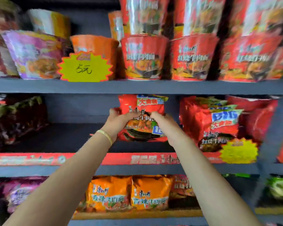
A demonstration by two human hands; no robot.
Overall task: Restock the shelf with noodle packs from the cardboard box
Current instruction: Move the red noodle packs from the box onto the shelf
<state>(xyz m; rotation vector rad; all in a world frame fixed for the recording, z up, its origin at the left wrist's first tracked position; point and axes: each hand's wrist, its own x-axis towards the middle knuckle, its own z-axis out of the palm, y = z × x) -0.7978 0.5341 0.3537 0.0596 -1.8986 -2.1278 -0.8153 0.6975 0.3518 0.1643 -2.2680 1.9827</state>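
Gripping from both sides, the left hand [118,119] and right hand [162,121] pinch one red pack [142,118] between curled fingers and thumbs, meeting near its middle. Held this way, upright with its printed face outward, the pack can probably be steered into the open stretch of the middle shelf [82,136] without folding over. A pale band [105,136] circles the left wrist. The pack looks to be at or just above the shelf board, though blur hides whether its bottom edge touches.

Right of the right hand stands a row of the same red packs [211,121], leaning slightly, so the held one likely goes beside them to extend the row. A yellow tag [238,150] sits in front of that row. Left of the left hand the board lies bare and dark, and farther left are dark packs [18,119].

Below the hands, a red strip [145,159] runs along the shelf edge, with orange packs [129,193] on the level under it. Above the hands, red cups [144,57] line the upper shelf, beside a yellow price star [85,67].

The shelving is dark grey. The cardboard box is out of view.
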